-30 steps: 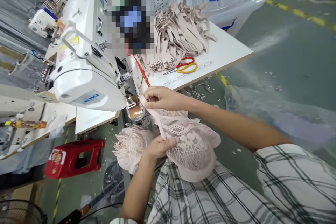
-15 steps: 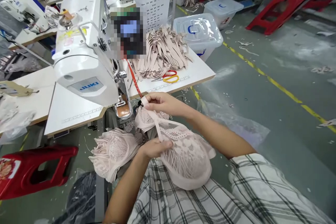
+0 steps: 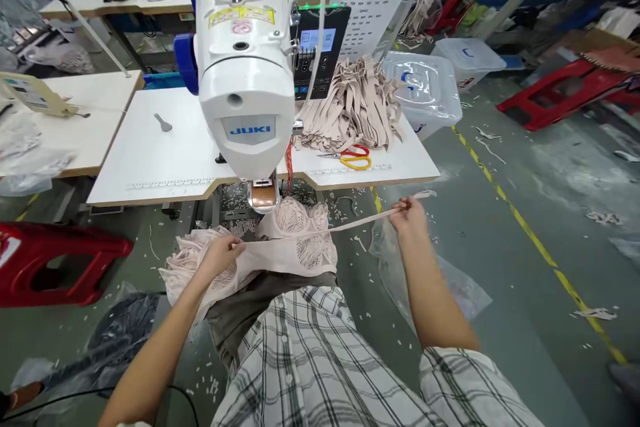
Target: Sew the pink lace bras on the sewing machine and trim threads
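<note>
A pale pink lace bra (image 3: 300, 247) lies across my lap below the white Juki sewing machine (image 3: 245, 80). My left hand (image 3: 220, 255) is closed on the bra's left end, next to a heap of more pink lace bras (image 3: 187, 267). My right hand (image 3: 410, 213) is out to the right, pinching the end of the bra's thin strap (image 3: 363, 221), which is pulled taut between the two hands.
The white sewing table (image 3: 165, 167) carries a pile of beige straps (image 3: 355, 107) and red and yellow scissors (image 3: 353, 157). Clear plastic bins (image 3: 430, 90) stand to the right. A red stool (image 3: 45, 263) stands at left, and a yellow floor line (image 3: 530, 240) runs at right.
My right hand has moved from near the machine's needle out to the right, drawing the strap taut. My left hand shifted left along the bra. The view has turned to face the machine.
</note>
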`<state>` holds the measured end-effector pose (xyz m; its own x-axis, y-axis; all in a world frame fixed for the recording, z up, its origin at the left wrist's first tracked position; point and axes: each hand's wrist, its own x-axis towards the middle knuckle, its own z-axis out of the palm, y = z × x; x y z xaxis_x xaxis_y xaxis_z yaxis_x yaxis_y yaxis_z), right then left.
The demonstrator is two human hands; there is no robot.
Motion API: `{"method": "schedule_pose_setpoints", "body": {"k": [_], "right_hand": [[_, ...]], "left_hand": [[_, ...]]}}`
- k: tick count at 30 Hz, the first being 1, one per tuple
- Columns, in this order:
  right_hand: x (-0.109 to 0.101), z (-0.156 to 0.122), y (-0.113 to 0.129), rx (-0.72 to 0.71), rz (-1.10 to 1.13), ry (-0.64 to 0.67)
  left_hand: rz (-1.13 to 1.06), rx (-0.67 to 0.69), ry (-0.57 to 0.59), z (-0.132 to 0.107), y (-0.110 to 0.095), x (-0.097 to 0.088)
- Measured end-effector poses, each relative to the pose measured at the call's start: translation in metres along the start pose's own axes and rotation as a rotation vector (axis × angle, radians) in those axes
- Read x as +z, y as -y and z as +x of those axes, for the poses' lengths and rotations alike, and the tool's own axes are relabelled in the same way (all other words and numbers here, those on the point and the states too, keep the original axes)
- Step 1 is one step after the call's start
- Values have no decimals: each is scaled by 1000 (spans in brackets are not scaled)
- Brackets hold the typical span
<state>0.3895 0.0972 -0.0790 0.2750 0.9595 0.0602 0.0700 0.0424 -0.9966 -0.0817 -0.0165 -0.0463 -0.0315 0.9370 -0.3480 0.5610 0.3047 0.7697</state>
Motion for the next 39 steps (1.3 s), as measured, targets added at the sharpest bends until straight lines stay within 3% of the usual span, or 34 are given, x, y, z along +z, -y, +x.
{"method": "schedule_pose_setpoints", "body": {"k": [2,4,6,8,11,15,17,19,23,30,39], "right_hand": [[-16,11,10,64,45,-211],[-23,16,20,71,51,-330],[-16,13,28,52,46,-386],[3,-2,33,37,19,-354],[51,-42,38,59,-59,-88],[112,-102,56,49,-179,409],[130,-122,70,-33,-295,627],[139,-132,83,-116,-394,755],[145,-133,99,-162,-500,850],[149,-120,101,-4,-432,936],[148,-115,100,83,-355,916]], "left_hand": [[11,-35,-212,7,2,8],[2,-60,-409,13,3,22],[-17,-64,-536,20,2,35],[-27,-39,-584,25,-2,45],[-9,70,-497,26,-17,52],[21,259,-184,14,-51,50],[35,326,-70,3,-71,45],[76,378,38,-7,-89,39],[253,468,131,-20,-105,31],[515,605,21,-16,-91,38],[399,520,43,-12,-92,40]]}}
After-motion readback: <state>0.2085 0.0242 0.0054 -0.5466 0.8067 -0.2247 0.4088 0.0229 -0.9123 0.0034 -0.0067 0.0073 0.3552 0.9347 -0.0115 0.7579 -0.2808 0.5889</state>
